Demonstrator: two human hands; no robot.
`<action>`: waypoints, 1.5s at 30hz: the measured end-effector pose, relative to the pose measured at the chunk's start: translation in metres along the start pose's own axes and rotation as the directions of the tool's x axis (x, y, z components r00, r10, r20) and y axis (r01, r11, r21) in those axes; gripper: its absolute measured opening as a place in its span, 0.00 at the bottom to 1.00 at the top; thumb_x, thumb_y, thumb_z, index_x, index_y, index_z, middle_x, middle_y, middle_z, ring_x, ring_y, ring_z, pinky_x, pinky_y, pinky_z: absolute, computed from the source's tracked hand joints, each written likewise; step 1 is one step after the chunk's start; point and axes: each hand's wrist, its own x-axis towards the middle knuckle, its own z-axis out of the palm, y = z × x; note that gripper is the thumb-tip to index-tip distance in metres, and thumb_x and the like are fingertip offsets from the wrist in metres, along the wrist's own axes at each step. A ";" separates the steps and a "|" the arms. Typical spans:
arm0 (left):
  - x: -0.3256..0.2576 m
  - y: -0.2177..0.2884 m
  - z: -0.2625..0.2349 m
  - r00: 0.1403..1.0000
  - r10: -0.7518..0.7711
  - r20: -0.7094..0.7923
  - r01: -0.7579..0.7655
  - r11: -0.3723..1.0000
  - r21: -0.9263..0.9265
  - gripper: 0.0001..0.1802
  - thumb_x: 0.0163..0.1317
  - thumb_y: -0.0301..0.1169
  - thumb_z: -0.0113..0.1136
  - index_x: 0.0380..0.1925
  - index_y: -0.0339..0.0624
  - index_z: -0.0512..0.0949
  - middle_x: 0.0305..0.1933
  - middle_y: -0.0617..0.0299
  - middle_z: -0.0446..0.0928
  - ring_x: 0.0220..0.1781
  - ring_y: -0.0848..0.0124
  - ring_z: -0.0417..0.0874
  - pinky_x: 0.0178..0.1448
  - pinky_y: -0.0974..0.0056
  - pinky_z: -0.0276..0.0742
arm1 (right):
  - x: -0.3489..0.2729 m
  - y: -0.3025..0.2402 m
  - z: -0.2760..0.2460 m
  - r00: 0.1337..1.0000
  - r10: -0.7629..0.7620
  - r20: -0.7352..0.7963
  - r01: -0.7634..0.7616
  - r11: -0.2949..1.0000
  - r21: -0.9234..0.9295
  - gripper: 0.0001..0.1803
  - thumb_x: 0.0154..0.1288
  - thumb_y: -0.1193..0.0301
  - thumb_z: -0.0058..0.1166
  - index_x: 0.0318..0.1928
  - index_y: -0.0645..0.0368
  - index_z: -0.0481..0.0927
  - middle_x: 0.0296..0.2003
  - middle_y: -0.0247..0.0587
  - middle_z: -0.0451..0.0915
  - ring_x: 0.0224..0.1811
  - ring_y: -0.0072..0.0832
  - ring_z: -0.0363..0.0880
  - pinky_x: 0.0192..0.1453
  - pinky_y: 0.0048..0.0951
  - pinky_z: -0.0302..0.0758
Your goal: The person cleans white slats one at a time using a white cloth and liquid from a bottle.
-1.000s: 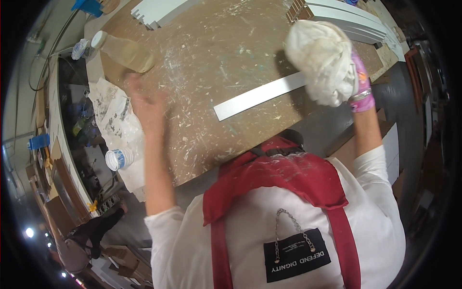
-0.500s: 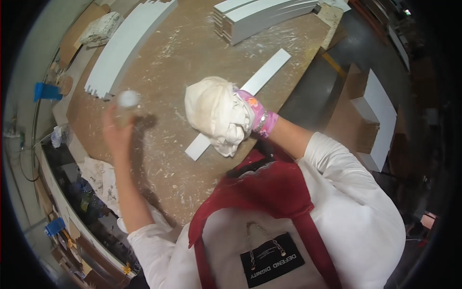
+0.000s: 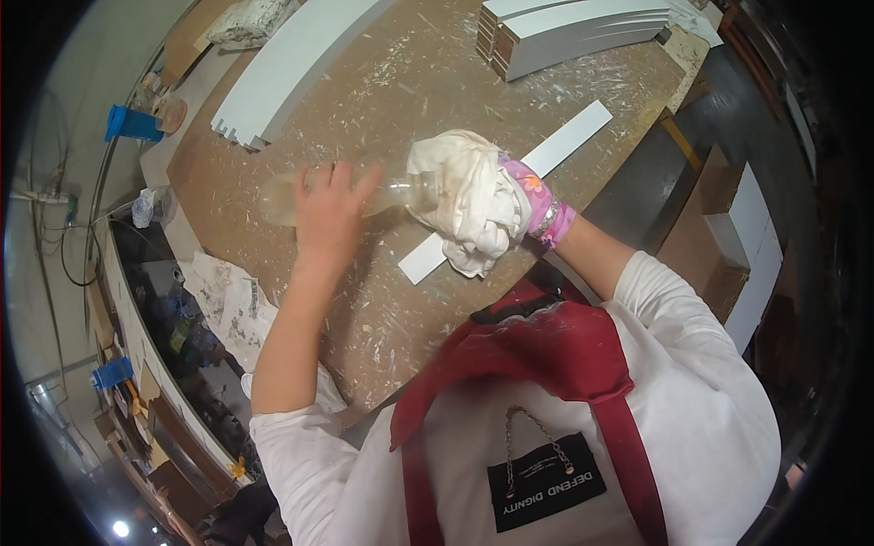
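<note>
While half a second ago your left hand stood upright over the bottle's white cap, it now lies across the clear plastic bottle, which has tipped onto its side above the worktable. Fingers wrapped over the barrel, slightly fanned; thumb hidden beneath. Bottle's base points left, neck points right and runs into the white rag. Whether the bottle touches the tabletop cannot be told.

Your right hand is buried in the rag, bunched tight around it; finger positions cannot be seen under the cloth. Only a pink patterned glove cuff and wristband show. The rag has shifted right and now meets the bottle's neck, where earlier the two were well apart.

White flat strip lies diagonally on the table, passing under the rag as before. Long white curved panel sits at upper left, stack of white boards at upper right. Crumpled paper hangs off the near-left table edge.
</note>
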 end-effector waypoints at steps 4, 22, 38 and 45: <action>0.005 -0.013 -0.006 0.999 0.019 0.033 -0.021 0.996 0.081 0.30 0.49 0.25 0.60 0.55 0.59 0.72 0.44 0.60 0.73 0.53 0.63 0.74 0.65 0.47 0.60 | -0.011 0.039 -0.007 0.991 0.135 -0.008 -0.127 0.944 0.304 0.16 0.71 0.74 0.39 0.56 0.61 0.71 0.51 0.40 0.76 0.50 0.27 0.76 0.56 0.30 0.74; -0.041 -0.134 0.039 0.612 -0.787 -0.081 0.483 0.452 -0.750 0.34 0.57 0.38 0.65 0.58 0.28 0.66 0.54 0.48 0.75 0.53 0.62 0.77 0.57 0.61 0.70 | -0.042 -0.011 -0.035 0.956 0.254 -0.147 0.056 0.335 0.941 0.26 0.67 0.61 0.47 0.61 0.62 0.65 0.57 0.48 0.72 0.59 0.36 0.71 0.63 0.36 0.72; -0.096 0.092 0.030 0.894 -0.392 0.220 0.437 0.649 -0.623 0.42 0.43 0.29 0.72 0.60 0.35 0.64 0.55 0.46 0.71 0.57 0.50 0.71 0.60 0.54 0.66 | -0.019 -0.057 0.008 0.924 -0.299 0.239 0.354 0.430 -0.830 0.11 0.61 0.64 0.50 0.41 0.52 0.79 0.48 0.46 0.77 0.50 0.40 0.77 0.62 0.43 0.69; -0.098 0.108 0.042 0.839 -0.491 0.236 0.499 0.518 -0.695 0.35 0.46 0.24 0.70 0.57 0.40 0.68 0.50 0.50 0.74 0.52 0.53 0.73 0.59 0.56 0.66 | -0.032 -0.015 -0.051 0.989 0.088 -0.118 -0.131 0.168 -0.977 0.09 0.56 0.63 0.54 0.32 0.54 0.78 0.30 0.40 0.77 0.31 0.33 0.76 0.35 0.35 0.73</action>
